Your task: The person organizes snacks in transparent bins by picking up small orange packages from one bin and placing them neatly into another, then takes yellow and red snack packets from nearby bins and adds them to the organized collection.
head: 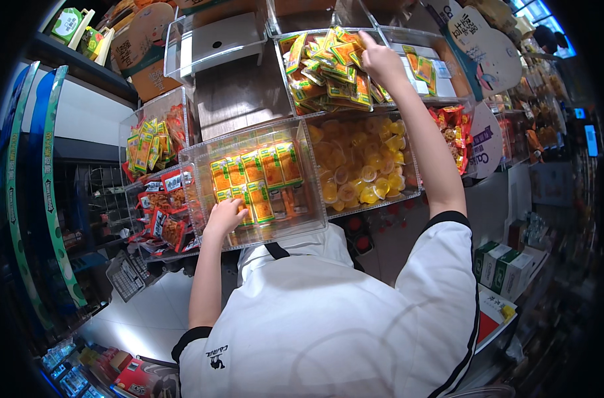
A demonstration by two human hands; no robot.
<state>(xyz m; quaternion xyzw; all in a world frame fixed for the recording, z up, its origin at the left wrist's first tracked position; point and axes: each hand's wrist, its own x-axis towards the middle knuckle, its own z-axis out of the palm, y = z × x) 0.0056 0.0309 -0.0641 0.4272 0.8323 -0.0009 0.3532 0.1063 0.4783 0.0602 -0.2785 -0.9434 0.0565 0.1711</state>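
In the head view my left hand (226,217) is inside a clear plastic bin (312,199), its fingers touching the near row of flat yellow-and-green snack packets (260,201). Whether it grips one is not clear. Two rows of these packets lie side by side, orange food showing through their fronts. My right hand (383,63) reaches far forward to the right edge of a heaped pile of similar packets (327,64) in another clear bin. Its fingertips are partly hidden among the packets, so a grip cannot be made out.
Yellow jelly cups (361,164) fill the bin under my right forearm. Red snack packets (165,219) stand in a bin at left, with small yellow packets (149,144) behind. A raised clear tray (182,54) is at the back. Green-and-white boxes (503,268) sit at right.
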